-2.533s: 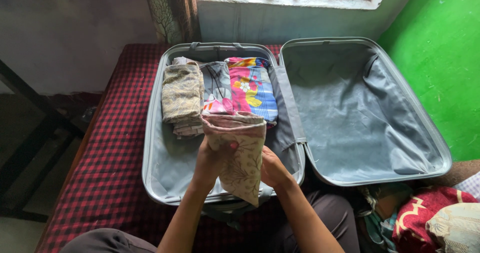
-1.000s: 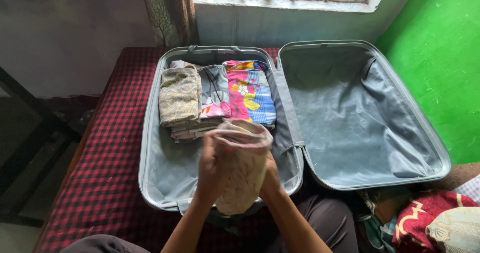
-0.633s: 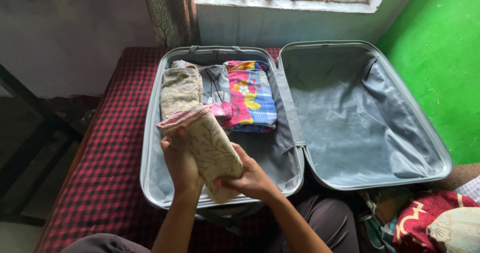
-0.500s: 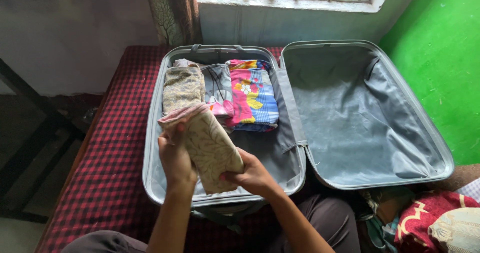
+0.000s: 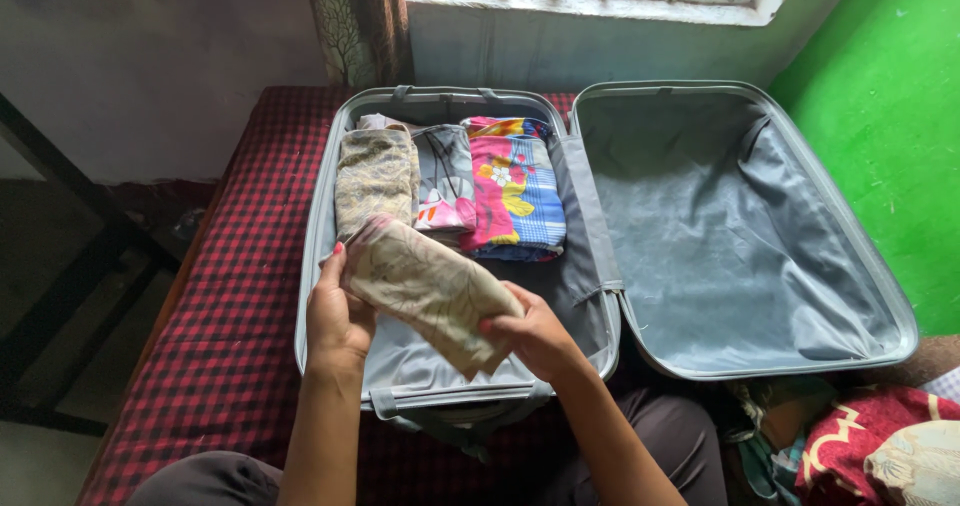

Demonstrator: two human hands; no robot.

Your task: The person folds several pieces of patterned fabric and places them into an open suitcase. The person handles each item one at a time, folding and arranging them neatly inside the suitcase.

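Over the open suitcase (image 5: 330, 181), folded beige cloth (image 5: 428, 288) gripped endwise by both hands, long axis slanting upper-left to lower-right.

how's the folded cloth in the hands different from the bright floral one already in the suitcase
The cream leaf-print cloth is pale and muted; the pink and blue floral cloth is vivid. The cream one is gripped by the left hand and right hand, slanted above the suitcase; the floral one lies flat inside. Both are folded.

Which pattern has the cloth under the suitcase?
Red and black checked cloth, shown best in the head view.
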